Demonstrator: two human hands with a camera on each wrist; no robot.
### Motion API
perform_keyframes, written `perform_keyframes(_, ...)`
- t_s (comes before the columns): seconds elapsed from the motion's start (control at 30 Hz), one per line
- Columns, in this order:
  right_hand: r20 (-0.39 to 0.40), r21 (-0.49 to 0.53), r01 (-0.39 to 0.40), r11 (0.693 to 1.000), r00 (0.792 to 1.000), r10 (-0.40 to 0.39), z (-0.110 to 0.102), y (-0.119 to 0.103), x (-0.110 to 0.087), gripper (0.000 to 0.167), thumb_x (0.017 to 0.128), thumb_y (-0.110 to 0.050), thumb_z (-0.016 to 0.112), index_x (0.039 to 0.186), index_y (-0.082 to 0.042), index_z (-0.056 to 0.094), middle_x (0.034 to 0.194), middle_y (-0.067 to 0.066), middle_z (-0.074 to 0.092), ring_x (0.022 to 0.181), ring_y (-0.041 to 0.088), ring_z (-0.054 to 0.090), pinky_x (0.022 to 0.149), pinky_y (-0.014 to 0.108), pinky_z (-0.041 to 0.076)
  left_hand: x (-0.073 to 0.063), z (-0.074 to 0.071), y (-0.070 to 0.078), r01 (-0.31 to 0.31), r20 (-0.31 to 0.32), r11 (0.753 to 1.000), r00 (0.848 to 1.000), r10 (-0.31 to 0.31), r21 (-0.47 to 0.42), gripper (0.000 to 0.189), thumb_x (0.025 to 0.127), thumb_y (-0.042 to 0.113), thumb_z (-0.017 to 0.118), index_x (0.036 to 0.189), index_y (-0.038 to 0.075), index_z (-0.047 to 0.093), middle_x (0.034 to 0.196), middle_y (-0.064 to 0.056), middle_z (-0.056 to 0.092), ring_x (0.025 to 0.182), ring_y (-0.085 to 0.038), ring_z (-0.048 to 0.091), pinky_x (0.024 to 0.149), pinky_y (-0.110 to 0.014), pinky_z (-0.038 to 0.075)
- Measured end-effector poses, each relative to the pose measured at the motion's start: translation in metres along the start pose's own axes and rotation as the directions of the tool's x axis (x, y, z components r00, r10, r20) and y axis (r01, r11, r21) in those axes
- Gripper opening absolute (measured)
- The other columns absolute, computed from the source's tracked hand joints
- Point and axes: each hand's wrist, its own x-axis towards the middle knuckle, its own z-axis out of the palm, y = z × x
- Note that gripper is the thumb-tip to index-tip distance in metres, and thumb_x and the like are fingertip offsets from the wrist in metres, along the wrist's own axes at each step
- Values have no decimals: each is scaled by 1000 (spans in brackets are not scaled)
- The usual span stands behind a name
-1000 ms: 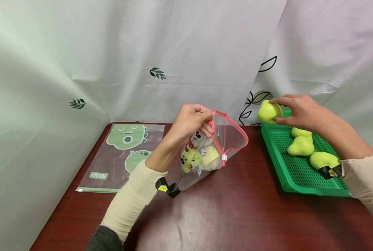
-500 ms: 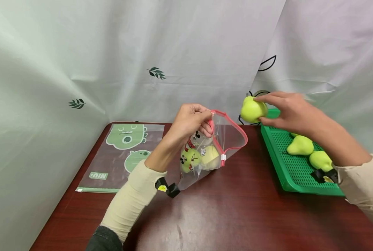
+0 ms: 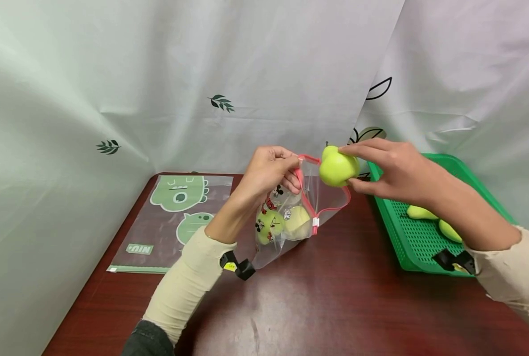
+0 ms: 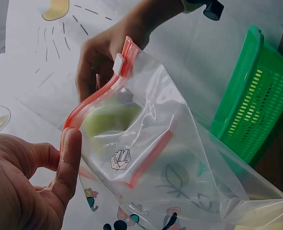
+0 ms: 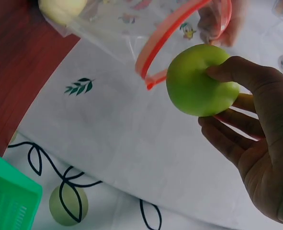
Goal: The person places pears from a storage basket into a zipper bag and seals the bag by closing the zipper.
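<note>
My left hand [image 3: 270,170] pinches the red rim of a clear zip bag [image 3: 275,249] printed with cartoon figures, and the bag's mouth gapes to the right. Inside the bag lie a green fruit [image 3: 269,228] and a paler yellowish one [image 3: 297,223]. Between thumb and fingers my right hand [image 3: 391,165] grips a green pear [image 3: 337,167], stem up, at the bag's mouth. From the left wrist view, the held pear [image 4: 112,117] shows through the clear plastic. The right wrist view has the pear [image 5: 196,81] close beside the red rim [image 5: 155,52].
A green plastic basket [image 3: 398,242] stands at the right with pears [image 3: 420,212] in it, partly hidden by the right arm. Flat on the table [image 3: 326,301] at the left lies another zip bag [image 3: 166,232] with green cartoon prints. A pale curtain [image 3: 264,64] hangs behind.
My right hand has carried the pear leftward from above the basket to the bag's mouth. The left hand and the bag have stayed nearly still.
</note>
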Motion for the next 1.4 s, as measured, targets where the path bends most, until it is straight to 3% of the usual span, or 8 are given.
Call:
perform_keyframes(0.17,44,1,3,1000,999,-3,2,-9,1,56,93,-28,94,140,-4,75,119,14,81,91,23,75,68,31,64,0,1,1,4,-12,1000,1000,-4,-4,16,106,-3,61,98,-7,75,64,-9,71,47,-14,69,51,-28,67)
perform_keyframes(0.27,65,-12,-11,1000,998,11,3,-14,3,70,73,-9,100,139,-6,76,115,10,80,87,16,70,66,27,61,1,1,1,5,-17,1000,1000,-5,-9,14,105,-4,62,98,-6,74,63,-10,71,47,-14,69,51,-27,66)
perform_keyframes(0.4,85,-5,-30,1000,996,30,6,-19,5,70,73,-10,103,138,-7,76,110,5,78,86,11,65,67,22,57,1,2,1,5,-19,1000,1000,-5,-11,14,105,-4,61,98,-6,73,63,-10,71,47,-14,69,51,-27,66)
perform_keyframes(0.63,64,23,-15,1000,998,13,11,-20,4,52,110,-50,72,136,-5,77,114,8,80,89,18,73,68,33,65,1,2,1,-1,-22,1000,1000,1,-10,14,106,-3,61,100,-7,73,63,-10,72,48,-15,70,52,-28,67)
perform_keyframes(0.73,53,20,-21,1000,998,20,13,-19,1,61,113,-59,58,134,-5,78,111,7,80,86,17,72,65,32,64,1,2,2,-1,-26,1000,1000,1,-11,13,106,-2,61,100,-6,72,64,-10,72,48,-15,70,52,-29,68)
perform_keyframes(0.93,65,16,-35,999,997,34,14,-19,-5,46,109,-43,76,131,-3,80,113,9,81,87,19,74,64,34,65,1,0,1,-2,-39,1000,999,2,-13,14,106,-3,60,100,-6,72,66,-10,73,48,-15,70,53,-29,68)
perform_keyframes(1.1,22,12,-36,999,999,36,15,-23,-11,73,115,-65,45,127,-3,81,110,7,81,81,13,69,60,26,60,2,-1,0,1,-46,1000,999,-2,-19,13,106,-3,60,100,-5,71,67,-10,73,49,-14,70,53,-29,68)
perform_keyframes(1.4,-121,54,-32,998,992,38,25,-53,-23,55,118,-51,51,107,-8,84,95,0,80,74,8,63,58,16,53,3,0,-1,-24,-66,999,998,23,-26,11,106,-1,61,99,-3,69,69,-9,73,50,-14,70,53,-29,68)
